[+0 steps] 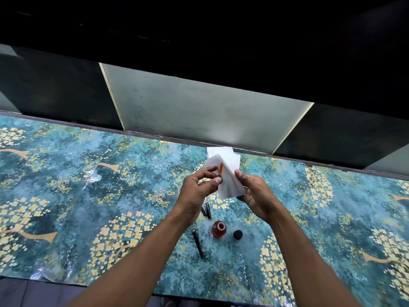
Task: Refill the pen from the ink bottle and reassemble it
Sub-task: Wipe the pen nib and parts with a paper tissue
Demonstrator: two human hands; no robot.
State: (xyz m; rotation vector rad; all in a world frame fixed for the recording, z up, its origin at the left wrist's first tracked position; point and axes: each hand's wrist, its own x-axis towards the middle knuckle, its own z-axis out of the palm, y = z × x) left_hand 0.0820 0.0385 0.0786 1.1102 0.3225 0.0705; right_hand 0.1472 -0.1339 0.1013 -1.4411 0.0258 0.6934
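Observation:
My left hand (200, 187) pinches a thin pen part with an orange ink-filled tube (220, 169), held upright above the table. My right hand (254, 193) grips a folded white tissue (228, 176) right beside that tube, touching it. Below the hands stands the open ink bottle (219, 228) with reddish ink, its black cap (238, 234) lying just to its right. A long black pen barrel (197, 243) lies left of the bottle. Two short black pen pieces (207, 210) lie between the bottle and my left wrist.
A second white tissue (215, 150) lies at the table's far edge behind the hands. The table (88, 196) wears a glossy teal cloth with yellow flowers. Dark panels and a pale frosted panel (199, 111) rise behind it.

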